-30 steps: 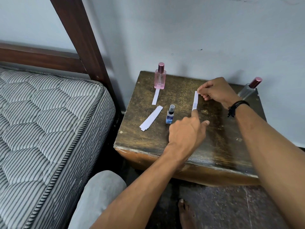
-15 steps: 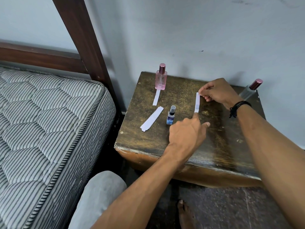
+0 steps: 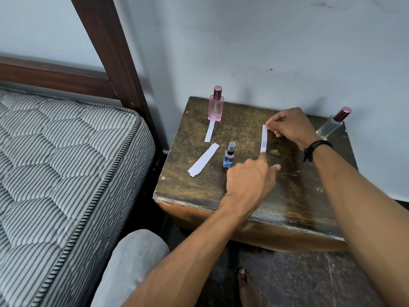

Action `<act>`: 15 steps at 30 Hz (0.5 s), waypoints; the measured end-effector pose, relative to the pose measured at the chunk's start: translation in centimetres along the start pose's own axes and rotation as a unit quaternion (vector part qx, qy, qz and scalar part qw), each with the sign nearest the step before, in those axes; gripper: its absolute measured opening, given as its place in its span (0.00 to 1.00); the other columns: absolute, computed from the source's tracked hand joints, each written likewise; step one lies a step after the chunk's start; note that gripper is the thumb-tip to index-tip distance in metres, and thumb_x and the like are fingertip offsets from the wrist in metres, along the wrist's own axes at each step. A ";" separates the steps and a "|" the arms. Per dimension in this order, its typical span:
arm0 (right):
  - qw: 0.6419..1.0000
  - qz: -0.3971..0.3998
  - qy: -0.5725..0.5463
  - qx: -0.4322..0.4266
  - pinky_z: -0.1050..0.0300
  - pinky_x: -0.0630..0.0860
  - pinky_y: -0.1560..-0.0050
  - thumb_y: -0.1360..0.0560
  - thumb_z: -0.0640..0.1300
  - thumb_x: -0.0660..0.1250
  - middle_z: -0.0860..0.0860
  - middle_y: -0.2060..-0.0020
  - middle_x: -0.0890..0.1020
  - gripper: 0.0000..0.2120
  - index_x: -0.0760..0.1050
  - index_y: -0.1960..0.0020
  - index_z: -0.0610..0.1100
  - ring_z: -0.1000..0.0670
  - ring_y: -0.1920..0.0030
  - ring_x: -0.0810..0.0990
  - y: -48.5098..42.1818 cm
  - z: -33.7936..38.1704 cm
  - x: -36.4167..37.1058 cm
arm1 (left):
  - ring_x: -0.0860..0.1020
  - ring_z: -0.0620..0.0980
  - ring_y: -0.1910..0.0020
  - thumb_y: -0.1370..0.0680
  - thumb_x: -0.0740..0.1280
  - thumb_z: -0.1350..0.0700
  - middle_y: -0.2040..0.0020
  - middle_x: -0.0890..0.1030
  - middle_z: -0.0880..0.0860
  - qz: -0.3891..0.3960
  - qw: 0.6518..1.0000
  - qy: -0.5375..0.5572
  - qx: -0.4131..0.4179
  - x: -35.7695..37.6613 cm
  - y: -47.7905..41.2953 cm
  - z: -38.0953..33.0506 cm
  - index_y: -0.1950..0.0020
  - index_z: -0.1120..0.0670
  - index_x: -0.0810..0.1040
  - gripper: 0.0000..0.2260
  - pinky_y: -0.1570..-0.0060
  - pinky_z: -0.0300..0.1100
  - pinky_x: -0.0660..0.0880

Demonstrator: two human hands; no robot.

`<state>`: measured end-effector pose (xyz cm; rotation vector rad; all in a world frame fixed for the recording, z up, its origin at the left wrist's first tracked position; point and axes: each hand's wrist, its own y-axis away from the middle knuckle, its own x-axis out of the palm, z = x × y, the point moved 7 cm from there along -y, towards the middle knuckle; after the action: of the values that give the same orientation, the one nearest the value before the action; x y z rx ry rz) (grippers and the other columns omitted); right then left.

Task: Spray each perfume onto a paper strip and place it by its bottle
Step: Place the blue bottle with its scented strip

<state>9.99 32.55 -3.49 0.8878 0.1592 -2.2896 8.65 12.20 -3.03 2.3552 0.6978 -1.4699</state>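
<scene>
The thin white paper strip [image 3: 264,138] stays at 3 o'clock of the small blue bottle [image 3: 229,157], right hand [image 3: 287,125] pinching its top, left hand [image 3: 247,180] pressing with one straight finger: nearly placed.

A single wide-angle view, from the person's head, faces forward and steeply down. It sits close above the bench [image 3: 287,196], centre right of the frame. The left forearm [image 3: 188,251] and right forearm [image 3: 365,207] enter from the bottom edge. The bed [image 3: 55,162] fills the left, the wall [image 3: 265,41] the top, and the floor [image 3: 298,280] the bottom.
</scene>
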 end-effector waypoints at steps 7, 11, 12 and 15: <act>0.992 -0.035 -0.112 0.045 0.66 0.78 0.68 0.22 0.37 0.72 0.52 0.70 0.84 0.05 0.85 0.56 0.42 0.58 0.72 0.80 0.9 -0.6 -0.6 | 0.81 0.67 0.48 0.18 0.57 0.38 0.47 0.84 0.62 0.001 1.000 0.028 -0.013 0.1 -0.2 0.4 0.30 0.51 0.73 0.24 0.52 0.53 0.75; 0.986 -0.062 -0.152 0.041 0.66 0.78 0.67 0.21 0.38 0.69 0.50 0.68 0.83 0.06 0.85 0.54 0.44 0.57 0.71 0.80 2.3 -0.8 -1.0 | 0.81 0.66 0.45 0.19 0.57 0.36 0.45 0.84 0.61 0.001 0.998 0.059 -0.021 0.1 -0.3 0.6 0.30 0.49 0.74 0.24 0.48 0.53 0.75; 0.983 -0.071 -0.163 0.036 0.66 0.78 0.66 0.21 0.38 0.69 0.50 0.68 0.83 0.07 0.84 0.55 0.44 0.57 0.70 0.80 2.8 -0.8 -1.2 | 0.80 0.66 0.45 0.19 0.57 0.36 0.45 0.83 0.61 0.003 0.997 0.067 -0.022 0.1 -0.3 0.6 0.30 0.48 0.74 0.24 0.47 0.54 0.74; 0.972 -0.098 -0.210 0.027 0.66 0.77 0.66 0.21 0.37 0.69 0.51 0.68 0.83 0.08 0.84 0.55 0.45 0.56 0.69 0.80 4.3 -1.0 -2.1 | 0.80 0.67 0.45 0.19 0.58 0.37 0.44 0.83 0.61 -0.002 0.996 0.087 -0.017 -0.2 0.0 0.5 0.31 0.48 0.74 0.23 0.47 0.54 0.74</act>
<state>14.36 30.72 -2.40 0.4101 -0.0031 -2.6211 8.23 11.96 -3.09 2.4777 0.7641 -1.2528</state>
